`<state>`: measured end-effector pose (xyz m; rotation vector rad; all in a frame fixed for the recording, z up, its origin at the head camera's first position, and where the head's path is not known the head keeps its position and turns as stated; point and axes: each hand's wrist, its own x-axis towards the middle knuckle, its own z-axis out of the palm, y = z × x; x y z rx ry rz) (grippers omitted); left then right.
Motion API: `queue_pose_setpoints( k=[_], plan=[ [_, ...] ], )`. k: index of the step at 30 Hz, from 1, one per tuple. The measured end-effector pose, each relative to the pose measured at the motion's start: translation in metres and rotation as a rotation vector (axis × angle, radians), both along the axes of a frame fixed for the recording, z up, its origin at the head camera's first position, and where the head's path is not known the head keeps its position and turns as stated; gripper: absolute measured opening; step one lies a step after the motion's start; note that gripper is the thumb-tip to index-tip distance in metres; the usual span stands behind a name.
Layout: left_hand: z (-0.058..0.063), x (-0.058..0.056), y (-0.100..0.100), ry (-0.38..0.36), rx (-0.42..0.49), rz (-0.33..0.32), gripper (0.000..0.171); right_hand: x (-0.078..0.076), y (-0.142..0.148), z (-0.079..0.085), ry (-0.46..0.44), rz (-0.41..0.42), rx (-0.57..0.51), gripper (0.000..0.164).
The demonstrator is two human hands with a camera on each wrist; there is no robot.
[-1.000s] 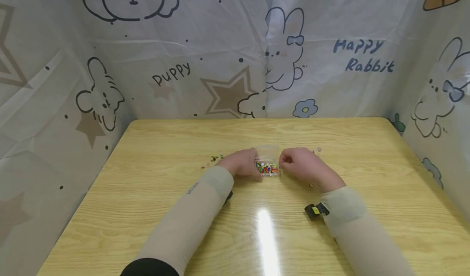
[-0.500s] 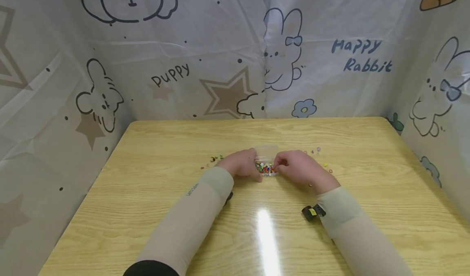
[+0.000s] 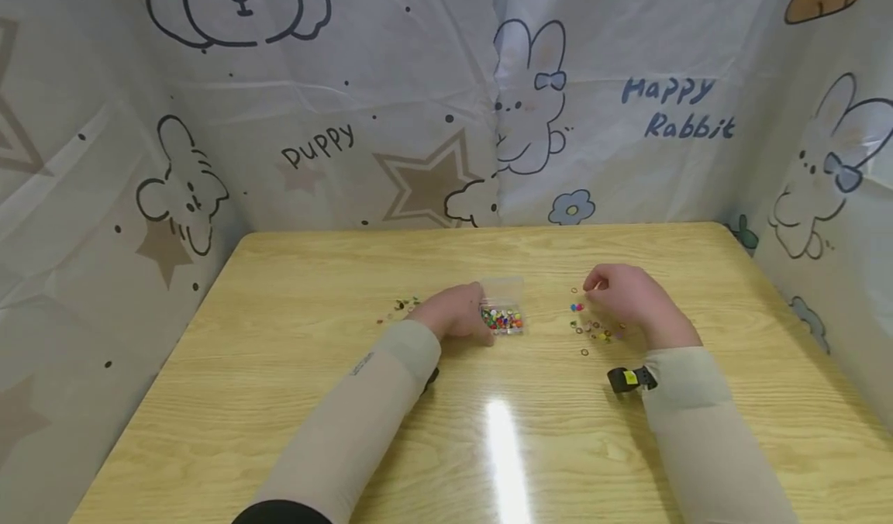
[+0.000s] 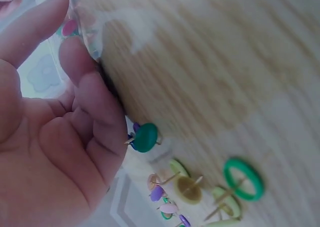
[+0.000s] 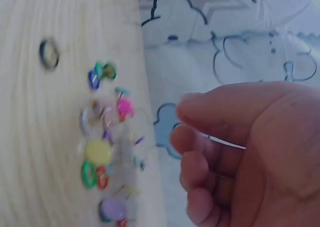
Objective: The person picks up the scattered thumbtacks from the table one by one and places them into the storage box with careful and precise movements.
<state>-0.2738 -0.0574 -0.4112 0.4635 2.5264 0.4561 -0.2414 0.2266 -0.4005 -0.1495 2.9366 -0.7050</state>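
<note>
My left hand (image 3: pixel 456 311) grips the left side of a small clear plastic box (image 3: pixel 504 285) with its lid raised at the back. Many-coloured small pieces fill the box. Beside that hand lie loose thumbtacks (image 4: pixel 189 189) with flat round heads, and a green ring-shaped piece (image 4: pixel 243 179). To the right, my right hand (image 3: pixel 631 295) hovers over the far part of a scatter of thumbtacks and rings (image 3: pixel 603 336). Its thumb and fingers are loosely bent, and nothing shows between them in the right wrist view. A pink piece (image 5: pixel 125 107) and a yellow disc (image 5: pixel 98 151) are among that scatter.
The wooden table (image 3: pixel 293 400) carries several loose pieces (image 3: pixel 403 305) left of the left hand. A dark ring (image 5: pixel 49 53) lies apart from the right-hand scatter. A printed white curtain (image 3: pixel 293 105) stands behind the table and along both sides.
My right hand has moved from beside and over the box to the right, above the scattered pieces, uncovering several of them. The left hand stays on the box.
</note>
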Motion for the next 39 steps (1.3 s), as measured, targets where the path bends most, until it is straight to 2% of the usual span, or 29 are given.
queue_pose_setpoints(
  k=[6,10,18,24,29,34,39],
  plan=[
    [0.000,0.001,-0.001,0.003,-0.008,-0.006,0.074,-0.001,-0.003,-0.012,-0.109,0.013,-0.053,0.013],
    [-0.001,0.001,-0.001,-0.003,-0.012,0.003,0.074,-0.005,-0.009,-0.017,-0.080,0.043,-0.019,0.008],
    [-0.003,0.000,0.000,0.001,-0.011,-0.001,0.079,-0.007,-0.011,-0.022,-0.105,0.078,-0.011,0.007],
    [-0.005,-0.003,0.000,-0.008,-0.009,0.000,0.079,-0.006,-0.014,-0.019,-0.088,0.090,0.005,0.010],
    [-0.004,-0.004,-0.001,-0.019,0.000,0.003,0.080,-0.004,-0.028,-0.011,-0.046,0.114,-0.012,0.010],
    [-0.001,-0.004,-0.002,-0.022,0.001,0.006,0.076,-0.001,-0.052,-0.007,-0.005,0.192,-0.057,0.007],
    [-0.001,-0.004,-0.002,-0.026,0.017,0.009,0.069,0.003,-0.072,-0.012,0.023,0.270,-0.083,0.007]
  ],
)
